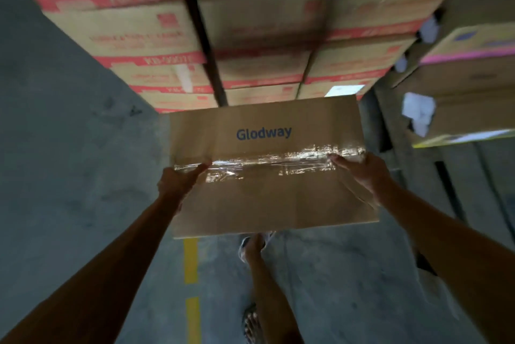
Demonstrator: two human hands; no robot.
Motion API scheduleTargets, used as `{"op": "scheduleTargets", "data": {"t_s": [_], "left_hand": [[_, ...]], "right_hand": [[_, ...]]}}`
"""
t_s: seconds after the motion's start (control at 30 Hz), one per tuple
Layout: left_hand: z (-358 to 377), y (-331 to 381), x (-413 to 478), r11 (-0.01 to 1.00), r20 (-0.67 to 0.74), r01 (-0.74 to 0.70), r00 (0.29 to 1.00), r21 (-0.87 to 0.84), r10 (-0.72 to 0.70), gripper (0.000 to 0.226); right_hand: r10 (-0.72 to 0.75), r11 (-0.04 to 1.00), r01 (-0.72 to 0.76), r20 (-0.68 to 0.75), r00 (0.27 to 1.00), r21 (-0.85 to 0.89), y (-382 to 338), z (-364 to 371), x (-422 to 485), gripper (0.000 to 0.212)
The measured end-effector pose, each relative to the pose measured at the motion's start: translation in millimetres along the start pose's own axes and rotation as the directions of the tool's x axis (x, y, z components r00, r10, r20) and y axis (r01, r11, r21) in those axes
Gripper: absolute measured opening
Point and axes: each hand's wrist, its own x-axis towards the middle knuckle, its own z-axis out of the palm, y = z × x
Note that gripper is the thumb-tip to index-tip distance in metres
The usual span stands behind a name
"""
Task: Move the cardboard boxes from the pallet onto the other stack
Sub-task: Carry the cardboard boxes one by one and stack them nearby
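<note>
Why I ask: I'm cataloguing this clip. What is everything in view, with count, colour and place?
Glodway box: one, brown with blue lettering and clear tape, centre, held off the floor.
Red-banded boxes: many, brown and red, stacked ahead across the top.
Other boxes: several, brown, one with a pink band, stacked at right.
White scraps: a few, white, on the right stack.
Floor: one, grey concrete, left and bottom.
Floor dashes: two, yellow, below the held box.
Feet: two, in sandals, bottom centre.
Left hand: one, grips the box's left edge.
Right hand: one, grips its right edge.
</note>
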Motion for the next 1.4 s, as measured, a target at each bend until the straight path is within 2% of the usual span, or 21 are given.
{"op": "scheduleTargets", "data": {"t_s": [0.07,0.17,0.27,0.3,0.4,0.47,0.5,0.57,0.63,0.67,0.83,0.9,1.0,1.17,1.4], "left_hand": [[-4,13,-64,1.000,0.029,-0.008,1.000,-0.016,0.009,0.117],[-2,33,-156,1.000,0.105,0.010,0.994,-0.028,-0.007,0.122],[7,45,-243,1.000,0.174,0.003,0.985,-0.003,-0.003,0.119],[13,52,-273,1.000,0.180,-0.018,0.984,0.010,0.015,0.120],[35,81,-371,0.998,0.207,-0.066,0.976,0.008,0.063,0.108],[52,98,-424,0.998,0.212,-0.064,0.976,0.017,0.059,0.103],[60,106,-446,0.997,0.216,-0.073,0.974,0.013,0.069,0.105],[80,120,-476,0.996,0.236,-0.085,0.968,-0.009,0.084,0.120],[108,139,-497,0.991,0.246,-0.133,0.961,-0.001,0.130,0.132],[112,143,-491,0.991,0.242,-0.131,0.961,-0.013,0.131,0.129],[151,194,-553,0.980,0.206,-0.183,0.959,-0.081,0.196,0.109],[168,221,-554,0.978,0.214,-0.195,0.955,-0.073,0.207,0.117],[196,265,-543,0.973,0.232,-0.231,0.945,-0.032,0.232,0.127],[245,335,-510,0.968,0.240,-0.250,0.940,-0.007,0.244,0.121],[306,407,-476,0.970,0.224,-0.235,0.950,0.057,0.217,0.109]], "right_hand": [[0.025,0.999,-0.025,-0.024,0.999,0.034,24,-59,-48,0.112],[0.069,0.994,-0.066,-0.038,0.997,0.083,65,-144,-109,0.116],[0.091,0.991,-0.086,-0.050,0.995,0.098,110,-229,-164,0.088],[0.100,0.989,-0.092,-0.065,0.993,0.112,125,-254,-177,0.086],[0.121,0.989,-0.113,-0.074,0.990,0.095,175,-329,-207,0.114],[0.094,0.992,-0.087,-0.087,0.992,0.087,217,-368,-200,0.125],[0.085,0.993,-0.078,-0.086,0.993,0.092,231,-386,-198,0.123],[0.060,0.994,-0.052,-0.091,0.994,0.091,246,-424,-199,0.106],[0.043,0.991,-0.025,-0.132,0.990,0.130,262,-466,-201,0.089],[0.034,0.989,-0.013,-0.140,0.989,0.150,261,-470,-191,0.086],[0.042,0.984,-0.010,-0.172,0.984,0.180,285,-539,-166,0.104],[0.048,0.976,-0.012,-0.163,0.985,0.217,290,-558,-144,0.106],[0.062,0.972,-0.021,-0.171,0.983,0.234,289,-583,-101,0.124],[0.084,0.977,-0.041,-0.198,0.977,0.211,259,-621,-50,0.103],[0.151,0.972,-0.112,-0.183,0.971,0.208,243,-648,62,0.114]]}}
